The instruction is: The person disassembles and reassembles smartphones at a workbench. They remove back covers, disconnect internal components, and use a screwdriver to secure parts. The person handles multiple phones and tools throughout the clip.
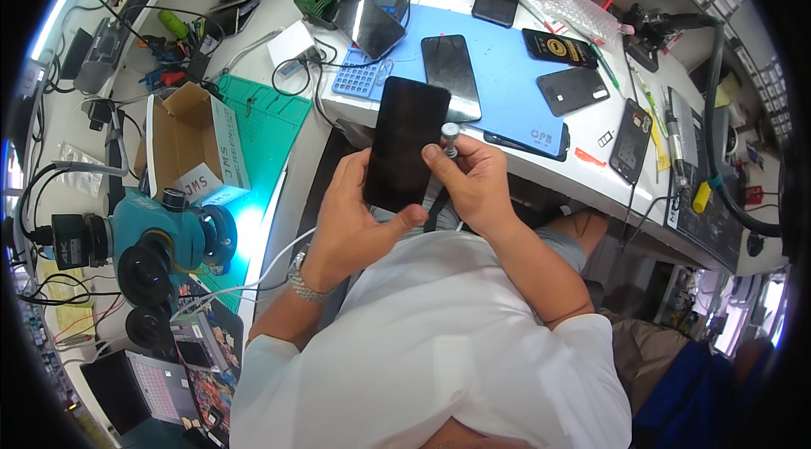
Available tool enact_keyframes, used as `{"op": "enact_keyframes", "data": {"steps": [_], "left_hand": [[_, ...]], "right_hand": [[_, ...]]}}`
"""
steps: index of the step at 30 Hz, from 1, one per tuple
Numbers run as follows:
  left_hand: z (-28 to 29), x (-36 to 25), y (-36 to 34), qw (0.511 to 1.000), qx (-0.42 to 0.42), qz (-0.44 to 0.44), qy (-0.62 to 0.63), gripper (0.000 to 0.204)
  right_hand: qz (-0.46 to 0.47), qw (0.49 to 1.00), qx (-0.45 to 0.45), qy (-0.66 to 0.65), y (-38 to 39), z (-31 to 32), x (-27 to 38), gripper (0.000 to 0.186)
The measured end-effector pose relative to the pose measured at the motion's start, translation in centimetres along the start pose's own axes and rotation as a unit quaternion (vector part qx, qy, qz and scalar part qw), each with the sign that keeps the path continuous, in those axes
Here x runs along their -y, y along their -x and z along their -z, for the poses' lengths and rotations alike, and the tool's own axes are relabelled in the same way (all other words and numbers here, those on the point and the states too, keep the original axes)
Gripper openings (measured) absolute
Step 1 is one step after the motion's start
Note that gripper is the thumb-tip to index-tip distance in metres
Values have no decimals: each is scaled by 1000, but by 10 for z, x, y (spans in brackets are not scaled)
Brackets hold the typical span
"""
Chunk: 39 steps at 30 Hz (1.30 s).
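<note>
A dark smartphone [405,145] with a black, unlit face is held upright above my lap. My left hand [351,217] grips it along the left side and lower edge, the thumb reaching toward the bottom right corner. My right hand [477,187] is closed around a small tool with a round grey knob [452,130], which sticks up between thumb and fingers; its lower end is hidden. The right thumb lies against the phone's right edge. Just beyond the held phone, another black phone [451,77] rests on a blue work mat [524,115].
Several phones lie around the mat, including a tilted one [369,22] beside a green fan box [319,0]. At left stand a teal microscope [160,234] and an open cardboard box [190,141]. A bent black arm [716,103] rises at right.
</note>
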State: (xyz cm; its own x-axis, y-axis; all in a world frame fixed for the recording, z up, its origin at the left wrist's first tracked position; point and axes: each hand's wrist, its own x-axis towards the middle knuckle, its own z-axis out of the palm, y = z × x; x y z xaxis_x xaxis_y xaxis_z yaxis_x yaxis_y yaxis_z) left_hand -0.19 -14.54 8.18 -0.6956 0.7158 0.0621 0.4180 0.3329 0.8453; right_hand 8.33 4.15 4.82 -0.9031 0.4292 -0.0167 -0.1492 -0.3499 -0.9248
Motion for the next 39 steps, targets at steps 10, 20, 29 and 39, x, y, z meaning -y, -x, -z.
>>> {"op": "enact_keyframes", "data": {"steps": [10, 20, 29, 39], "left_hand": [[-5, 9, -27, 907, -123, 25, 403, 68], [16, 16, -20, 745, 10, -54, 665, 83], [18, 23, -20, 821, -26, -81, 564, 77], [7, 11, -31, 753, -129, -134, 631, 82]], "right_hand": [[94, 991, -38, 84, 8, -11, 11, 22], [24, 997, -37, -71, -26, -45, 16, 54], [20, 973, -61, -222, -31, -26, 41, 48], [207, 966, 30, 151, 7, -31, 38, 25]]}}
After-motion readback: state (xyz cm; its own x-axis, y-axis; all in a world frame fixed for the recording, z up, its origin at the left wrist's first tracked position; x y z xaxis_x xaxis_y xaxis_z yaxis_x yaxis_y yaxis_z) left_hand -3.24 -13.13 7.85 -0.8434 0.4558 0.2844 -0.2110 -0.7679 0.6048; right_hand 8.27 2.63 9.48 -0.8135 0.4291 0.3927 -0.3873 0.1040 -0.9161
